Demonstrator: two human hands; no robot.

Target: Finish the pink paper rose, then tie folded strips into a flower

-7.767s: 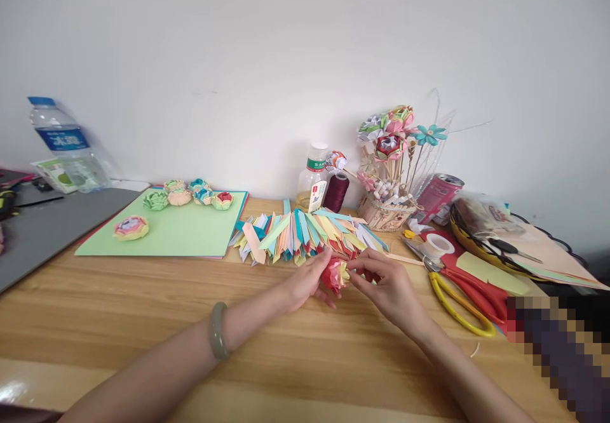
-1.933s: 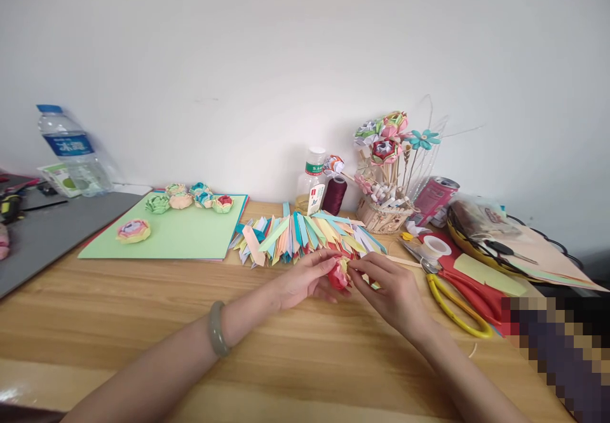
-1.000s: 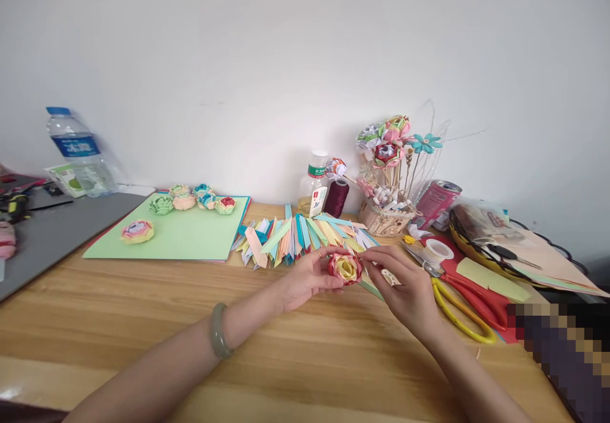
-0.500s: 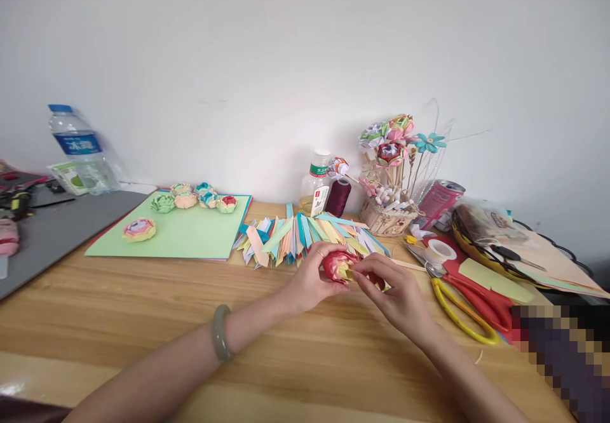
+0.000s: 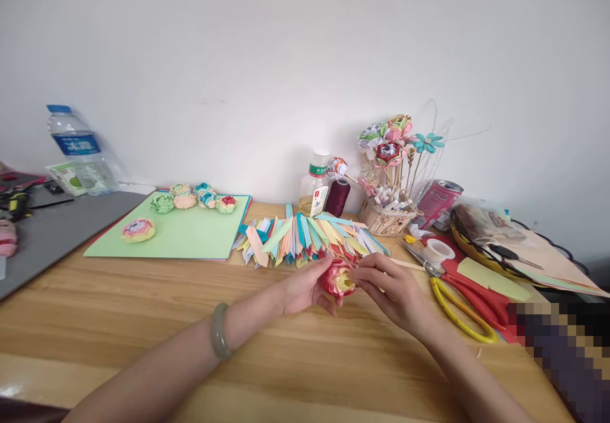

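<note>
Wooden table (image 5: pixel 286 372): in front of the paper-strip pile (image 5: pixel 281 239), the left hand (image 5: pixel 304 289) grasps the red paper flower (image 5: pixel 332 278), yellow centre facing the touching right hand (image 5: pixel 394 291); whether that pinches, cannot tell.

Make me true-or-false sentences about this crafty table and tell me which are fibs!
1. The left hand holds a red-and-yellow paper flower. True.
2. The bracelet is on the right arm. False: the bracelet is on the left arm.
3. The right hand holds the scissors. False: the right hand touches the paper flower; the scissors lie nearby.
4. A dark purple spool stands beside a white-capped bottle. True.
5. A pink-and-yellow flower sits on green paper. True.
</note>
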